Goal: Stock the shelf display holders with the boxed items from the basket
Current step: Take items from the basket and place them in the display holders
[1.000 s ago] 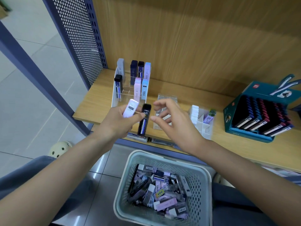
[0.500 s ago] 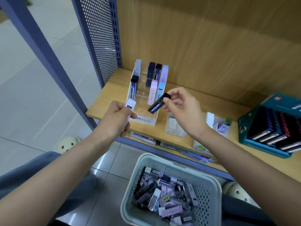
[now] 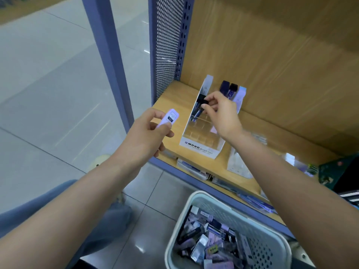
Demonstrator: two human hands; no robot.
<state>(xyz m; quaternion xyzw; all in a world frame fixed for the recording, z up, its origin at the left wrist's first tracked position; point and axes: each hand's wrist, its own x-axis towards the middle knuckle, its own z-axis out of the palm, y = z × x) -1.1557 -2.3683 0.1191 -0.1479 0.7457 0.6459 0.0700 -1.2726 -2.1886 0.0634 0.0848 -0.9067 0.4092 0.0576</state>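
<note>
A white tiered display holder (image 3: 198,147) marked MONO stands on the wooden shelf (image 3: 174,96), with several slim boxes upright in its back slots. My right hand (image 3: 221,115) pinches a black box (image 3: 203,100) over the holder's left column, beside another dark box standing there. My left hand (image 3: 144,133) grips a pale lilac box (image 3: 170,118) just left of the holder, off the shelf's front corner. A pale green basket (image 3: 196,200) sits on the floor below, filled with several more boxes.
A blue perforated metal side panel (image 3: 168,45) and a blue post (image 3: 108,55) bound the shelf's left end. Clear holders (image 3: 238,164) and a dark green display box (image 3: 334,171) stand further right on the shelf. My knee (image 3: 64,206) is at lower left.
My right hand carried the black box from in front of the holder up into its left column. My left hand stayed with the lilac box. The view swung closer and leftward.
</note>
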